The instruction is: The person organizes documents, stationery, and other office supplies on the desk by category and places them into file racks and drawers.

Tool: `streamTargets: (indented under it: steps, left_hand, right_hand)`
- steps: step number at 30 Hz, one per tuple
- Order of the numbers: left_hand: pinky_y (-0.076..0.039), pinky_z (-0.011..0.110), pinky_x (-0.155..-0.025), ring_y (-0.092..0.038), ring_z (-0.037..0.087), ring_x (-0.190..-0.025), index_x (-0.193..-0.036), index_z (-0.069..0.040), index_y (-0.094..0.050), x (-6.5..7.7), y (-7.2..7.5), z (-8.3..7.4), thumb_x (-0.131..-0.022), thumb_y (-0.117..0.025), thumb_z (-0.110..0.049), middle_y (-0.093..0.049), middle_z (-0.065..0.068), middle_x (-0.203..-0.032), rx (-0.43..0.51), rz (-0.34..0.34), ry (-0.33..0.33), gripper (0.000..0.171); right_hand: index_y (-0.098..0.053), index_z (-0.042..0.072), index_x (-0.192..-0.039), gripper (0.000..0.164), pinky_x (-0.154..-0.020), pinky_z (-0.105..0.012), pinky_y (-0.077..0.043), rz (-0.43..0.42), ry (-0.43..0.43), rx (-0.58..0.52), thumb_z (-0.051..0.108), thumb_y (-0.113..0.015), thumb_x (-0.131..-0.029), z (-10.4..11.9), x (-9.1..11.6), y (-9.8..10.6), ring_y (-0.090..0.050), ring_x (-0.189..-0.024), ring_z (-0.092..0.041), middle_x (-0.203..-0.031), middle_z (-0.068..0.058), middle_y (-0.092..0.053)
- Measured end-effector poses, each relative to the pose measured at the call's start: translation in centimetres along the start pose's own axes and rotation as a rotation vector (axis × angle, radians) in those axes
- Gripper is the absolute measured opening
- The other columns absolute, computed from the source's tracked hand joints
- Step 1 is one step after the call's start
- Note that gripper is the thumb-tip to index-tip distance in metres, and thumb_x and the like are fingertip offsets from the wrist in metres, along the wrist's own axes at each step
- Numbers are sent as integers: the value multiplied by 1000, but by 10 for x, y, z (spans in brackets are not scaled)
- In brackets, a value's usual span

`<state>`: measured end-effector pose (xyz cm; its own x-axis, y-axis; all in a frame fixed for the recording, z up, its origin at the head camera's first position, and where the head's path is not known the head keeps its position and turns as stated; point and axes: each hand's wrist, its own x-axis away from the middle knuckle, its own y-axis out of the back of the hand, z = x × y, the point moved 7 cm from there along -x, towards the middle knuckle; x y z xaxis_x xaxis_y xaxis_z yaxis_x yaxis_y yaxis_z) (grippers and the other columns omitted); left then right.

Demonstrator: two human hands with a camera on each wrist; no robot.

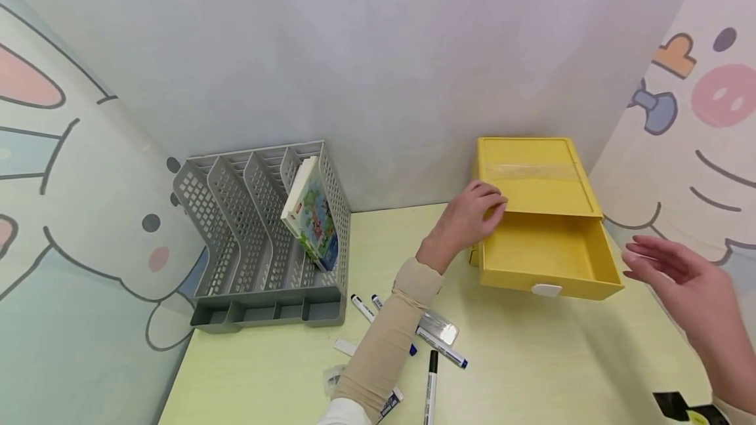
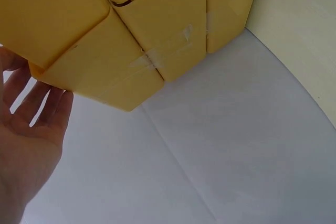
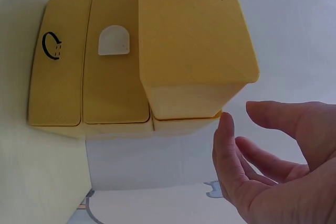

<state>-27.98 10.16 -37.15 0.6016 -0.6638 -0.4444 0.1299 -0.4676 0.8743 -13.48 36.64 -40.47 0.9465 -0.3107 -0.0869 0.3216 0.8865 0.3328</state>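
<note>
A yellow drawer unit [image 1: 534, 179] stands against the back wall, with clear tape across its top. Its top drawer [image 1: 581, 288] is pulled out, showing a bare yellow bottom and a white tab handle [image 1: 546, 290] in front. My left hand [image 1: 472, 212] is at the unit's left side by the drawer opening; in the left wrist view its extended fingers [image 2: 62, 111] touch the yellow edge. To the right of the drawer my right hand [image 1: 691, 281] hovers, holding nothing, thumb and fingers apart. Two lower drawers [image 3: 113, 93] are closed in the right wrist view.
On the left stands a grey file rack [image 1: 266, 297] with books [image 1: 313, 215] in its right slot. Several markers [image 1: 441, 347], a clear case [image 1: 438, 326] and a tape roll [image 1: 333, 378] lie around my left forearm. A black object [image 1: 673, 405] sits at lower right.
</note>
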Motion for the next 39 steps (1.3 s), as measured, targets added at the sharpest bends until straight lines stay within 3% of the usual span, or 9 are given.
streamTargets:
  steps: [5,11,15,21,29,39]
  left_hand:
    - [-40,9,-99,-54,13,-117,-119,-14,-77,0,0,0,-104,-62,-24,-70,-3,-120,3,-10,-1,24]
    - [-42,10,-97,-55,13,-115,-117,-14,-78,0,1,-1,-104,-62,-23,-70,-2,-118,19,-41,-18,22]
    - [-43,11,-97,-55,14,-114,-117,-13,-78,0,0,-1,-104,-62,-22,-70,-1,-118,27,-45,-18,22]
    - [-42,10,-96,-54,14,-114,-118,-14,-77,-1,0,0,-104,-62,-23,-69,-1,-119,25,-33,-4,22]
    - [-41,10,-98,-54,16,-118,-121,-12,-76,3,7,1,-105,-62,-22,-68,1,-125,77,-9,34,24]
    - [-46,13,-95,-61,18,-111,-121,-5,-71,29,29,11,-102,-66,-20,-67,5,-120,198,-45,96,24]
  right_hand:
    - [-64,18,-134,37,-68,-10,-53,129,25,73,16,-72,-98,-12,-14,-6,-68,-86,9,-104,32,-68]
    - [-54,1,-145,46,-71,-12,-54,268,45,141,20,-64,-104,-22,-25,-11,-62,-95,15,-114,35,-62]
    - [-52,-2,-146,51,-71,-11,-53,318,22,207,25,-64,-104,-25,-29,-13,-60,-94,15,-112,37,-58]
    - [-57,4,-145,48,-70,-12,-53,344,-36,190,24,-66,-103,-28,-33,-14,-62,-91,13,-109,38,-59]
    - [-54,-3,-145,55,-70,-13,-54,348,-53,220,28,-67,-102,-28,-35,-14,-62,-90,13,-107,39,-57]
    - [-53,-5,-145,56,-69,-13,-54,357,-48,227,27,-67,-102,-27,-35,-14,-62,-89,12,-106,39,-57]
